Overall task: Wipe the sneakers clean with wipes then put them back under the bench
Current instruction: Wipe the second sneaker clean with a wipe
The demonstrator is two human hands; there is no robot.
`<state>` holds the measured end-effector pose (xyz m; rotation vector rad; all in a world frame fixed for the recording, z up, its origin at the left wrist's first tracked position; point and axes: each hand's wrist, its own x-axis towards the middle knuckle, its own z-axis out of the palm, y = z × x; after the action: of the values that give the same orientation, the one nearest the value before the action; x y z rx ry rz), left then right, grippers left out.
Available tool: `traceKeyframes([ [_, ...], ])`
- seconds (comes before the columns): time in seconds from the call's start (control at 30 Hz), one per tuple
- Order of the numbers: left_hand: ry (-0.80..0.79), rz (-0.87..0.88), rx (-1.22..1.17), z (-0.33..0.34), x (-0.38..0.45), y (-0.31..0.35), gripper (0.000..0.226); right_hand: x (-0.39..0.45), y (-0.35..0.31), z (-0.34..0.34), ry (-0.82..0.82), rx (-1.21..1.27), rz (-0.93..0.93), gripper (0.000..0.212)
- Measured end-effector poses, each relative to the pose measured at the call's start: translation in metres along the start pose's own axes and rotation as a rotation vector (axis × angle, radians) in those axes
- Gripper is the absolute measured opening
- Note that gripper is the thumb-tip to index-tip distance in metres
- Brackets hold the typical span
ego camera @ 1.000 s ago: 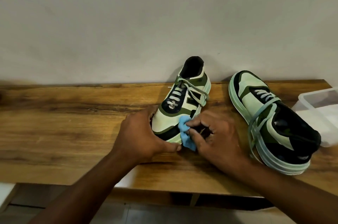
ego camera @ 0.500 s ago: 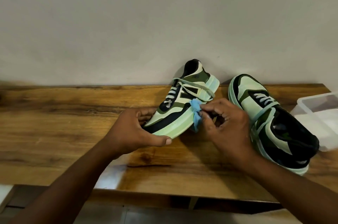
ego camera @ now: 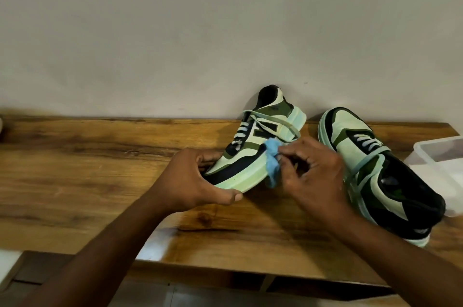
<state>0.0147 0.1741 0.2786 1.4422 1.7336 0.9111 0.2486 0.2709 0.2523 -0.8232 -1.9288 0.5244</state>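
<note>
Gripping the toe end of a green, black and pale mint lace-up sneaker, the left hand has its thumb stretched along the lower edge of the mint sole and its other fingers curled round the far side of the toe, so the shoe is tipped onto its side with the sole edge facing the camera and its heel close to the plain grey wall. The right hand pinches a crumpled light blue wipe between thumb and fingertips, the remaining fingers bent inward, and holds the wipe against the sole wall about midway along the shoe, just below the loose pale laces. The lower part of the wipe hangs down toward the long brown wooden bench top on which the work is done. Just to the right of that hand lies the second matching green, black and mint sneaker, sole down on the wood, toe pointing toward the wall and its dark heel opening nearest the camera; its laces trail loosely across the tongue. The two shoes are near each other but apart. At the right edge of the bench, just beside the second sneaker's heel, sits a clear plastic rectangular container, partly cut off by the frame; what it holds cannot be made out. Below the bench's front edge a dark gap and a strip of pale floor show
</note>
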Motion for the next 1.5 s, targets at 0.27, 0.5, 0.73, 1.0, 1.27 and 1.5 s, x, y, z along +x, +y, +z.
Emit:
traceKeyframes([
  [0.27,0.018,0.048,0.027,0.002,0.001,0.000,0.060,-0.021,-0.040,0.022,-0.201,0.056,-0.266,0.024],
  [0.5,-0.037,0.035,0.003,-0.006,0.003,-0.001,0.065,0.003,-0.016,0.012,-0.068,-0.013,-0.112,0.023],
  [0.73,-0.063,0.047,0.022,-0.012,0.007,-0.007,0.075,-0.003,-0.027,0.012,-0.069,-0.026,-0.142,0.023],
  [1.0,-0.143,0.060,-0.051,-0.020,0.006,-0.014,0.072,-0.014,-0.027,0.007,-0.152,-0.084,-0.385,0.018],
  [1.27,-0.191,0.056,0.052,-0.027,0.000,-0.013,0.083,0.005,-0.005,0.002,-0.014,-0.077,-0.122,0.023],
  [1.5,0.250,0.591,0.501,0.001,-0.011,0.021,0.077,0.008,-0.013,0.005,0.007,-0.092,-0.134,0.024],
])
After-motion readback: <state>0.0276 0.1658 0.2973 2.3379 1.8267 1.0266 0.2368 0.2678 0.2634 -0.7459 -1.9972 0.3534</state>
